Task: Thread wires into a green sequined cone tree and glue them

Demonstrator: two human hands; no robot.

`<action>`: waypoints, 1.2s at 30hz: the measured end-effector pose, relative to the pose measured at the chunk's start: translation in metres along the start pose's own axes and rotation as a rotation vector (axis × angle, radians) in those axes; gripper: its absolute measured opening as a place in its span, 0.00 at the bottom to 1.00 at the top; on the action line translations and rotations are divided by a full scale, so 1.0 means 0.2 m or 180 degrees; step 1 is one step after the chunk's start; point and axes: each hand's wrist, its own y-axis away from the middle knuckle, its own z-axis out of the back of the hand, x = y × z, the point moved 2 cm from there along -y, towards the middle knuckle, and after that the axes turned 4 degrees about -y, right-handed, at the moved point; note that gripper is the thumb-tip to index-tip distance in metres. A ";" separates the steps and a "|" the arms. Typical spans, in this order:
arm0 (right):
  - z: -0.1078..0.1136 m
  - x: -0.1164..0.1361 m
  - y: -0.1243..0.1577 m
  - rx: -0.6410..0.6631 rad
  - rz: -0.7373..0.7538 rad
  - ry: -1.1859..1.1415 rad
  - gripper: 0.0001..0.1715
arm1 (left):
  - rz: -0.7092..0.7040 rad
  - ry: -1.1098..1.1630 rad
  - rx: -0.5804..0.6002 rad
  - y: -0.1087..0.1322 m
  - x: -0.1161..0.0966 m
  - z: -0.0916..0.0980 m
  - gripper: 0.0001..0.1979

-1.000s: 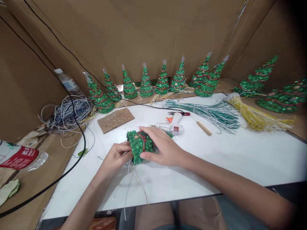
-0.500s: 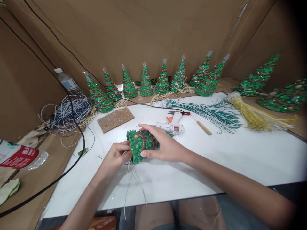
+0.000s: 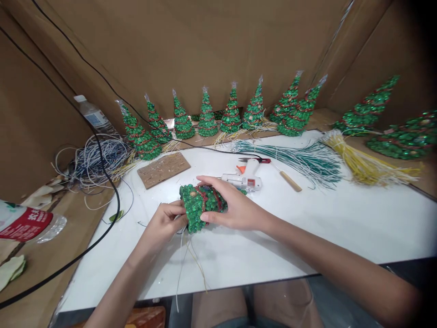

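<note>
A small green beaded Christmas tree (image 3: 196, 207) with red garlands lies on its side above the white tabletop (image 3: 273, 255), its base turned to the left. My right hand (image 3: 232, 202) is wrapped round its body from the right, thumb in front and fingers behind. At the base, my left hand (image 3: 170, 221) has its fingers pinched together; what they grip there is mostly hidden by the tree. Thin white and yellow wires (image 3: 194, 262) hang from the base toward the table's front edge. A white glue gun (image 3: 244, 180) lies just behind my right hand.
Several finished-looking trees (image 3: 207, 116) stand along the back. Bundles of green wire (image 3: 300, 159) and yellow wire (image 3: 368, 164) lie right, near an awl (image 3: 290, 181) and red-handled snips (image 3: 262, 160). Left are a cardboard piece (image 3: 164, 169), tangled wire (image 3: 97, 157), bottles (image 3: 30, 223) and a black cable (image 3: 118, 196).
Both hands keep nearly the same hold on the tree. The whole view has shifted very slightly; nothing has been picked up or let go.
</note>
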 end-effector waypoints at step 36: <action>0.22 0.10 0.05 0.0048 0.0079 -0.0883 0.58 | 0.0256 -0.0374 0.0749 -0.09 -0.03 0.09 0.09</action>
